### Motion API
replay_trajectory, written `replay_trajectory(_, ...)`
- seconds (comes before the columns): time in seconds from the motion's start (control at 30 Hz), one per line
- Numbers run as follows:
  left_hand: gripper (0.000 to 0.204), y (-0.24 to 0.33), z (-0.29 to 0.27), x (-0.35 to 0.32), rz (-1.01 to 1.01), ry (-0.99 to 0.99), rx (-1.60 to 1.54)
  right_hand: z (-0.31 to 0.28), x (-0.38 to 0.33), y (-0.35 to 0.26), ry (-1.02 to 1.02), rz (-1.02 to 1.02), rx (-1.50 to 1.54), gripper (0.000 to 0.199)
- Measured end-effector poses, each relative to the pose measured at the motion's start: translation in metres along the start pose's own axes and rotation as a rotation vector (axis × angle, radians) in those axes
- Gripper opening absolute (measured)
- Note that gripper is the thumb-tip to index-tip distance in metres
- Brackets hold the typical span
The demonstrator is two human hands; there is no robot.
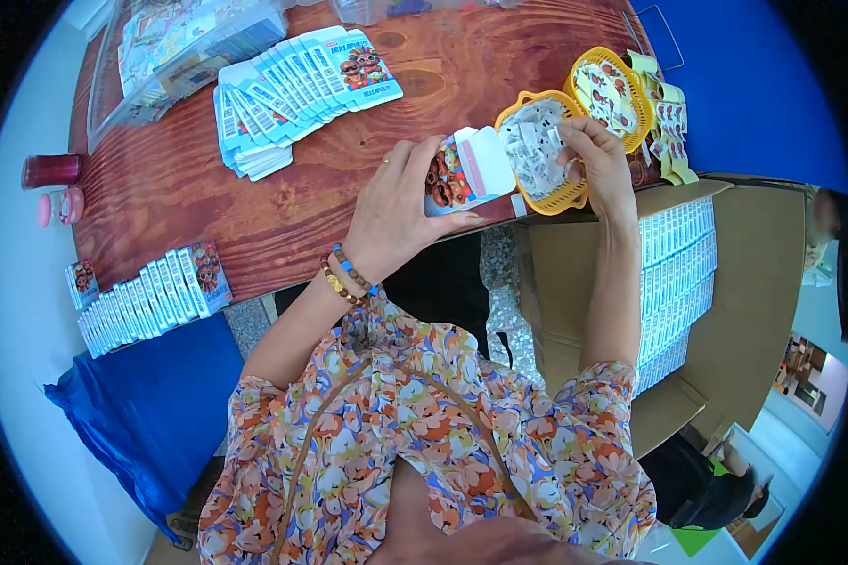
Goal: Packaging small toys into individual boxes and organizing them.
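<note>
My left hand [398, 193] is wrapped round a small printed carton [454, 181] with colourful figures on it. The carton's white end flap [492, 162] stands out toward a yellow basket [563, 202] of small clear-and-white packets [532, 151]. Over that basket's right side, my right hand [598, 162] has thumb and fingers pinched on a packet, partly hidden by the fingers. Left of the carton, a fanned stack of flat, unfolded cartons [297, 89] lies on the wooden table [433, 71].
A second yellow basket [643, 91] holds printed stickers or slips, with label strips [671, 132] beside it. At right, a large cardboard box [754, 282] contains rows of cartons [674, 273]. Filled-out cartons [155, 294] line the left edge. A clear plastic bin [184, 71] stands at the back left.
</note>
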State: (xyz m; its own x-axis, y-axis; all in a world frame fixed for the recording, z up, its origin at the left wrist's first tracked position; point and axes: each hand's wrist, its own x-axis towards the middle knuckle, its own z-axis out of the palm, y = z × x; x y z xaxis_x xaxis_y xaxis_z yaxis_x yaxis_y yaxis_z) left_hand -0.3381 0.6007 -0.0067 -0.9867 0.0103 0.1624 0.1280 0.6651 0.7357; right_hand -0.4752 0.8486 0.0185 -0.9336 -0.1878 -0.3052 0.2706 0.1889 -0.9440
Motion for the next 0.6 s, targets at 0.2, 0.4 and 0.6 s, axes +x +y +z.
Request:
replay_trajectory(0.2, 0.092, 0.001, 0.001, 0.005, 0.006, 0.009, 0.034, 0.000, -0.005, -0.003, -0.065, -0.004, 0.116, 0.012)
replay_trajectory(0.4, 0.087, 0.002, 0.008, 0.005, 0.089, 0.136, 0.211, 0.049, -0.042, -0.031, -0.131, -0.329, -0.087, 0.013)
replay_trajectory(0.6, 0.086, 0.005, 0.010, 0.007, 0.069, 0.135, 0.221, 0.064, -0.048, -0.031, -0.127, -0.823, -0.898, 0.011)
